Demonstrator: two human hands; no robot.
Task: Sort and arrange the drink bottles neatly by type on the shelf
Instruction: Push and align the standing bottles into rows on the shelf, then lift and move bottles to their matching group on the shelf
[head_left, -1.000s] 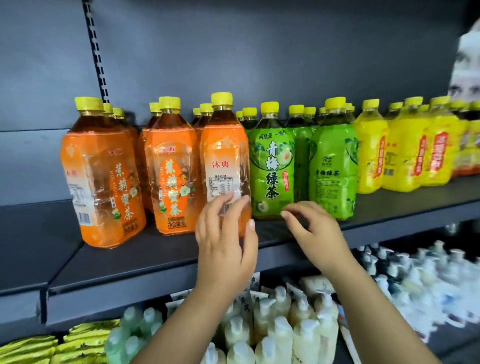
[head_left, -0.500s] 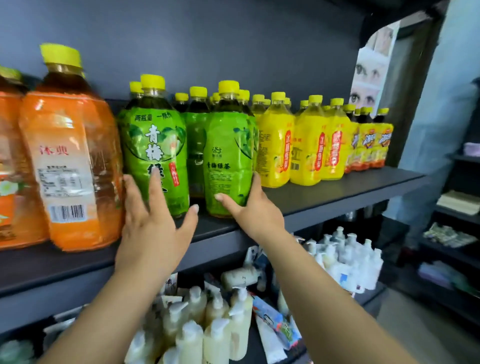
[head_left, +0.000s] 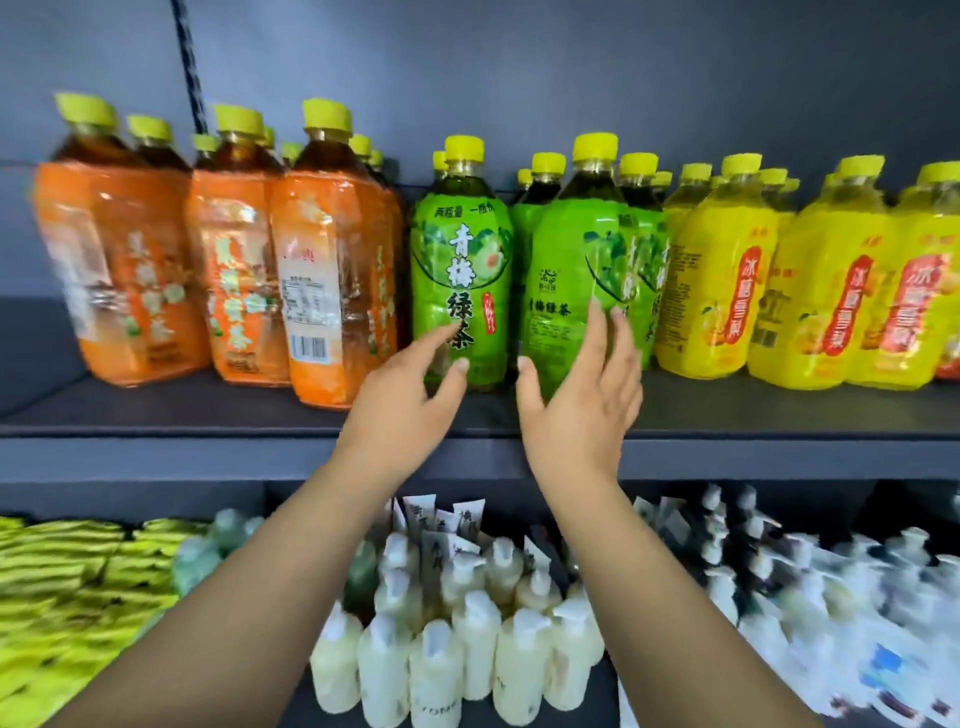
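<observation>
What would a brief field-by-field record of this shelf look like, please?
Shelf: orange bottles left, green bottles middle, yellow bottles right
Left hand: open, fingertips at left green bottle
Right hand: open, fingers flat against right green bottle
Below: white bottles

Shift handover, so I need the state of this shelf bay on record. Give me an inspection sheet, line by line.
Surface: dark shelf, bottles standing upright on it.
Job's things: orange bottles at left, green bottles in the middle, yellow bottles at right; one front orange bottle shows its barcode side.
Clutter: nothing seen.
Grips: left hand open, fingertips at the left front green bottle; right hand open, fingers against the right front one.
Cables: nothing seen.
Surroundings: white pump bottles and yellow-green packets below.
</observation>
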